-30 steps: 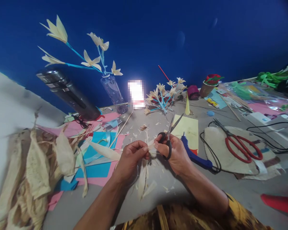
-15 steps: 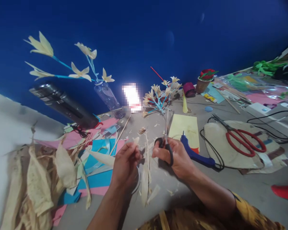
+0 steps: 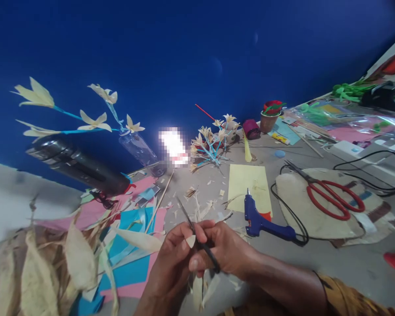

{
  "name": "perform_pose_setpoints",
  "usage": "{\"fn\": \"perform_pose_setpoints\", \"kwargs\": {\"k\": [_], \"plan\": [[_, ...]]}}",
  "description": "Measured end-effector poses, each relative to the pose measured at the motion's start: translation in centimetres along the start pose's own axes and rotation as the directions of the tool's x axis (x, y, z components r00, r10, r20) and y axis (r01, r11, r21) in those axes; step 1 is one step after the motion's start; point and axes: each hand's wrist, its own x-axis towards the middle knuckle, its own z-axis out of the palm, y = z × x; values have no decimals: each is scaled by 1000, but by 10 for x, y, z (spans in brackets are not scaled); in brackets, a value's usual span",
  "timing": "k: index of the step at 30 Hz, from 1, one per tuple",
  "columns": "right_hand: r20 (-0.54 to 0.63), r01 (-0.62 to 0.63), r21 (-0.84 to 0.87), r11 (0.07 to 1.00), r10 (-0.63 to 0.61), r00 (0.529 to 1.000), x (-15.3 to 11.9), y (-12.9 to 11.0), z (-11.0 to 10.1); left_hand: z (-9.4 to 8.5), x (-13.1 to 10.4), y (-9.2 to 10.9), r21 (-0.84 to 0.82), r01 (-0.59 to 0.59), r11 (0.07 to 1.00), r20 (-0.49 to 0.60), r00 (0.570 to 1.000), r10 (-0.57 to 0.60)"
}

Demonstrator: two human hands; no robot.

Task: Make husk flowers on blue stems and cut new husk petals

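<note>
Cream-coloured and roughly triangular where it shows, a small husk piece (image 3: pixel 191 241) is pinched between the thumb and fingers of the left hand (image 3: pixel 175 254), held over the desk (image 3: pixel 319 259) towards its near edge. In the right hand (image 3: pixel 223 249) are black-handled scissors (image 3: pixel 213 260), the fingers wrapped about the handles; a long blade slants towards the desk's far edge, passing just beside the piece. Fingers hide much of the blades, so I cannot tell how far apart they stand.

Trimming this piece to shape looks to be the step in hand. To judge by the pose, the next move calls for a steady pinch, the cutting line turned squarely to the blades, and fingertips kept clear of them.

As for the husk piece, its exposed part looks pale, matt and thin, without visible stains; the remainder lies hidden behind the fingers. Such material would probably bend easily and could split along its grain. Similar pale trimmings (image 3: pixel 204 211) lie on the desk beyond the hands.
</note>
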Motion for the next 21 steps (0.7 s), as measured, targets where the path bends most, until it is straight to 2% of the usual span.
{"fn": "perform_pose_setpoints", "kwargs": {"k": [3, 8, 10, 12, 13, 17, 19, 21], "plan": [[-11, 23, 58, 998, -23, 1000, 1, 3, 2, 1, 0, -1, -64, -31, 997, -32, 999, 29], [-15, 27, -20, 999, -27, 1000, 0, 8, 2, -2, -2, 0, -177, -142, 974, -113, 986, 123], [-18, 61, -46, 997, -62, 998, 1, 8, 2, -2, -1, 1, -150, -113, 982, -115, 989, 96], [-74, 102, -91, 991, -109, 991, 3, 4, 2, 0, 2, 3, -80, -54, 995, -131, 990, 43], [-116, 116, -112, 987, -129, 985, 3, 0, 1, 1, 4, 5, -51, -48, 998, -172, 984, 38], [-241, 147, -226, 963, -202, 949, -3, -14, -6, 3, 12, 24, 13, -161, 987, -394, 906, 153], [-267, 94, -348, 933, -194, 944, -12, -13, -14, 1, 14, 41, 43, -226, 973, -441, 870, 221], [-286, -21, -474, 881, -131, 949, -25, -5, -22, -2, 13, 57, 102, -252, 962, -456, 848, 271]]}}
